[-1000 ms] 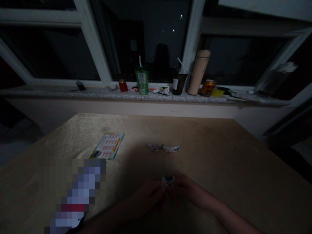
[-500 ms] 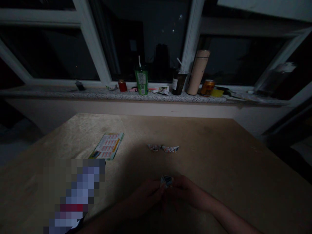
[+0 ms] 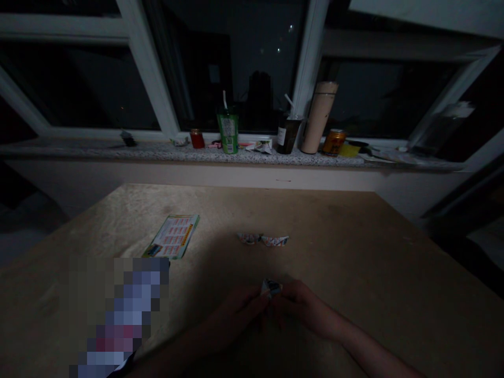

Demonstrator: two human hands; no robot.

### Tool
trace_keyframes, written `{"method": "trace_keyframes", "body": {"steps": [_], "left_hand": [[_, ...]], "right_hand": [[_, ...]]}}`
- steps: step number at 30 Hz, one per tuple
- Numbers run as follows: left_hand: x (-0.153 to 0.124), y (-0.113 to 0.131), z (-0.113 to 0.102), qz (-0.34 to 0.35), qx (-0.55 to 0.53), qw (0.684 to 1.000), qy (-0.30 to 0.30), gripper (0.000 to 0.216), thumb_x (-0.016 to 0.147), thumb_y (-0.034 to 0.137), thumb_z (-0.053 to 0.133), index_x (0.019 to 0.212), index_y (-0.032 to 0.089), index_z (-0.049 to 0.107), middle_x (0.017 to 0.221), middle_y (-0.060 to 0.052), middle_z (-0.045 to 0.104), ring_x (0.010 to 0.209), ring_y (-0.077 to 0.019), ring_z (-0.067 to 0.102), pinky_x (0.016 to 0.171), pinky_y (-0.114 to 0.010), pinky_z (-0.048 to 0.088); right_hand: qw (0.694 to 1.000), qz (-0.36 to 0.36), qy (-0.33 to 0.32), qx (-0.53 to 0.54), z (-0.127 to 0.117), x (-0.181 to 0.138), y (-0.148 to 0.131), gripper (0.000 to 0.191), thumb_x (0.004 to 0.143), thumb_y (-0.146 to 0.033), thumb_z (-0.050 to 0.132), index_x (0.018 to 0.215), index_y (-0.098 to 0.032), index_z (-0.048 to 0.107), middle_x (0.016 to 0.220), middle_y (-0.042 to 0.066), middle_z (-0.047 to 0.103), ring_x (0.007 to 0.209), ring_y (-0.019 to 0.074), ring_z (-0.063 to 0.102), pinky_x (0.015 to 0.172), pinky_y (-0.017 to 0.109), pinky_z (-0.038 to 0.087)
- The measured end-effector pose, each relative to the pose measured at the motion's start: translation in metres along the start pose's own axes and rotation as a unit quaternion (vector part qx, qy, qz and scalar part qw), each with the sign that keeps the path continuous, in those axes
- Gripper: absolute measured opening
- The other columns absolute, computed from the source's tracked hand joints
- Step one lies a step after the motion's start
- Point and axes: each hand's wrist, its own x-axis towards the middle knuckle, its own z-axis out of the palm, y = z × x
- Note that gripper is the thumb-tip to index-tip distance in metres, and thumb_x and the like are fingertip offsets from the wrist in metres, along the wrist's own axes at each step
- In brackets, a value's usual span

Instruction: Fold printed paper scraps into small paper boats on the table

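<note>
Between my two hands, just above the near part of the table, is a small piece of folded printed paper (image 3: 271, 286). My left hand (image 3: 246, 310) pinches it from the left, and my right hand (image 3: 301, 303) grips its right side. The lower fingers are in deep shadow. Beyond the hands, two small folded paper pieces lie end to end on the table: a left folded paper (image 3: 248, 239) and a right folded paper (image 3: 275, 241). Both carry a similar coloured print.
On the wooden table (image 3: 334, 226), a stack of printed sheets (image 3: 173, 236) lies to the left, with a blurred-out object (image 3: 126, 310) nearer me. The windowsill (image 3: 157, 149) holds a green cup (image 3: 228, 131), a dark cup (image 3: 287, 134), a tall flask (image 3: 319, 118) and an orange can (image 3: 334, 143).
Both hands have shifted slightly up and the folded paper has turned a little between the fingers. The two paper pieces on the table stay put.
</note>
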Motion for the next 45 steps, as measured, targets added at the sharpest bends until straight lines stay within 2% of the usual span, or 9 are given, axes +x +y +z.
{"method": "trace_keyframes", "body": {"steps": [5, 10, 14, 20, 26, 31, 34, 39, 45], "left_hand": [[0.002, -0.007, -0.002, 0.002, 0.024, 0.998, 0.05, 0.036, 0.095, 0.044, 0.043, 0.081, 0.017, 0.062, 0.076, -0.001, 0.062, 0.073, -0.0176, 0.056, 0.07, -0.025, 0.041], [0.001, -0.007, -0.003, -0.013, 0.041, 0.998, 0.034, 0.034, 0.094, 0.044, 0.043, 0.08, 0.018, 0.059, 0.067, 0.002, 0.056, 0.063, -0.0148, 0.052, 0.06, -0.022, 0.038], [0.001, -0.003, -0.002, -0.02, 0.052, 0.998, 0.026, 0.037, 0.094, 0.046, 0.041, 0.08, 0.017, 0.06, 0.066, 0.002, 0.056, 0.063, -0.0145, 0.051, 0.06, -0.022, 0.038], [0.004, -0.005, 0.001, -0.053, 0.079, 0.995, 0.041, 0.026, 0.078, 0.041, 0.066, 0.075, 0.016, 0.06, 0.066, 0.004, 0.055, 0.061, -0.014, 0.048, 0.053, -0.021, 0.032], [0.005, -0.01, 0.001, -0.055, 0.057, 0.997, 0.011, 0.025, 0.087, 0.039, 0.054, 0.076, 0.017, 0.062, 0.069, 0.002, 0.062, 0.065, -0.0159, 0.057, 0.059, -0.022, 0.04], [0.003, -0.006, -0.002, -0.053, 0.064, 0.997, -0.005, 0.021, 0.085, 0.036, 0.055, 0.076, 0.018, 0.061, 0.069, 0.002, 0.059, 0.063, -0.0147, 0.054, 0.056, -0.021, 0.038], [0.002, -0.004, -0.002, -0.049, 0.068, 0.996, -0.002, 0.022, 0.086, 0.038, 0.055, 0.078, 0.018, 0.06, 0.068, 0.003, 0.057, 0.061, -0.0138, 0.052, 0.055, -0.021, 0.037], [0.002, -0.004, -0.002, -0.03, 0.069, 0.997, 0.012, 0.035, 0.095, 0.044, 0.041, 0.08, 0.018, 0.059, 0.067, 0.002, 0.058, 0.063, -0.0148, 0.055, 0.06, -0.022, 0.04], [0.003, -0.006, -0.002, -0.021, 0.09, 0.995, 0.048, 0.03, 0.095, 0.04, 0.042, 0.083, 0.018, 0.059, 0.076, 0.001, 0.061, 0.07, -0.0159, 0.056, 0.066, -0.023, 0.041]], "right_hand": [[1.0, 0.002, 0.013, -0.018, 0.001, -0.001, 0.005, 0.046, 0.087, -0.055, 0.053, 0.073, -0.013, 0.065, 0.062, 0.0, 0.052, 0.054, 0.0095, 0.044, 0.051, 0.021, 0.034], [0.995, -0.02, 0.047, -0.083, 0.001, -0.001, 0.0, 0.05, 0.089, -0.057, 0.047, 0.069, -0.013, 0.06, 0.06, -0.002, 0.046, 0.055, 0.0092, 0.038, 0.05, 0.021, 0.03], [0.991, -0.006, 0.086, -0.106, 0.002, 0.001, 0.0, 0.053, 0.09, -0.059, 0.042, 0.068, -0.014, 0.055, 0.061, -0.001, 0.045, 0.058, 0.0103, 0.038, 0.051, 0.021, 0.03], [0.983, -0.023, 0.096, -0.152, 0.006, 0.001, 0.008, 0.052, 0.091, -0.058, 0.041, 0.062, -0.015, 0.049, 0.058, -0.002, 0.042, 0.054, 0.009, 0.035, 0.048, 0.02, 0.028], [0.982, -0.038, 0.119, -0.143, 0.008, 0.002, 0.006, 0.049, 0.092, -0.053, 0.041, 0.066, -0.015, 0.057, 0.06, 0.0, 0.052, 0.056, 0.011, 0.043, 0.054, 0.022, 0.034], [0.976, -0.015, 0.143, -0.166, 0.007, 0.001, 0.008, 0.047, 0.088, -0.055, 0.047, 0.065, -0.015, 0.056, 0.059, -0.002, 0.046, 0.056, 0.011, 0.039, 0.051, 0.022, 0.031], [0.973, -0.02, 0.156, -0.166, 0.007, 0.001, 0.009, 0.046, 0.09, -0.054, 0.045, 0.067, -0.016, 0.055, 0.061, -0.001, 0.048, 0.058, 0.0116, 0.041, 0.053, 0.023, 0.033], [0.979, -0.034, 0.137, -0.147, 0.006, 0.001, 0.008, 0.044, 0.092, -0.051, 0.044, 0.07, -0.015, 0.058, 0.067, 0.001, 0.057, 0.064, 0.0133, 0.049, 0.06, 0.023, 0.038], [0.975, -0.025, 0.136, -0.175, 0.005, 0.001, 0.012, 0.046, 0.092, -0.051, 0.043, 0.065, -0.015, 0.055, 0.059, -0.001, 0.048, 0.057, 0.0112, 0.041, 0.052, 0.022, 0.033]]}}
